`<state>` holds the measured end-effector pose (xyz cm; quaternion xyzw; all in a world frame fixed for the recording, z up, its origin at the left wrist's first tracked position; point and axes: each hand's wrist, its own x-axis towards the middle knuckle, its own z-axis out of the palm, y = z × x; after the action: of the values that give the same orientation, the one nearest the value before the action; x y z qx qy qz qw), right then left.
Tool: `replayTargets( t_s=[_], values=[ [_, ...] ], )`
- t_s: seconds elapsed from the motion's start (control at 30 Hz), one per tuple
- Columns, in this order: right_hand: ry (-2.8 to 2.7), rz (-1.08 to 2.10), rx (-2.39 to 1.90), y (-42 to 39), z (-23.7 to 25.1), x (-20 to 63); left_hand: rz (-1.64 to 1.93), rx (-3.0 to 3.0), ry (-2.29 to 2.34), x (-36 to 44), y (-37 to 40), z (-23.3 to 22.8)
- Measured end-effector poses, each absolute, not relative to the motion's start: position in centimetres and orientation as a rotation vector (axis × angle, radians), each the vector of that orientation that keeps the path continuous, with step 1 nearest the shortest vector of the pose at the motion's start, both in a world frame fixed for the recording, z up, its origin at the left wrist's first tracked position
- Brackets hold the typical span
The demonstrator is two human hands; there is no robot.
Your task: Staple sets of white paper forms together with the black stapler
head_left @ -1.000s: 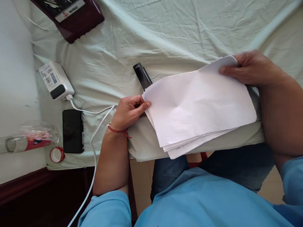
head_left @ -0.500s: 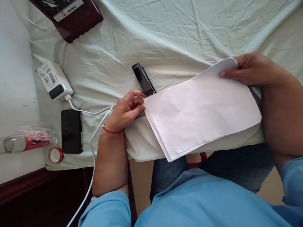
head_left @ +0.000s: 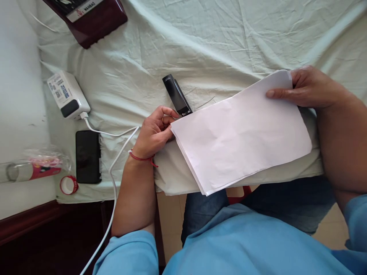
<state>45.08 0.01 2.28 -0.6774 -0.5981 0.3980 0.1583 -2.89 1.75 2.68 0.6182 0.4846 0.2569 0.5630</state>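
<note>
A small stack of white paper sheets (head_left: 241, 137) is held between my two hands over the front edge of the cloth-covered table. My left hand (head_left: 157, 130) pinches the stack's upper left corner, some fingertips hidden under the sheets. At the far right end, my right hand (head_left: 304, 88) grips the paper with the thumb on top and the fingers beneath. A black stapler (head_left: 177, 95) lies on the cloth just beyond my left fingers, its near end close to the paper's top edge.
To the left are a white power adapter (head_left: 69, 94) with a white cable (head_left: 111, 173), a black phone (head_left: 88, 156), a red-rimmed roll or cap (head_left: 69, 185) and a clear bottle with a pink label (head_left: 43, 172). A dark maroon box (head_left: 100, 23) stands at the back left.
The left edges of the sheets lie closer together than before. My right hand keeps its grip with a slight shift; the whole view has moved a little.
</note>
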Motion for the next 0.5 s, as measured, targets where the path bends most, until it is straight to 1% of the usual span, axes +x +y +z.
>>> replayTargets(
  t_s=[0.27,0.5],
  values=[
    [-1.646,1.206,-1.974,0.0,2.6,44.8,0.741,1.473,1.128,-3.6,1.4,1.9],
    [-1.547,1.229,-1.952,-0.1,2.9,44.3,0.641,1.677,1.151,-2.5,1.5,2.6]
  ],
)
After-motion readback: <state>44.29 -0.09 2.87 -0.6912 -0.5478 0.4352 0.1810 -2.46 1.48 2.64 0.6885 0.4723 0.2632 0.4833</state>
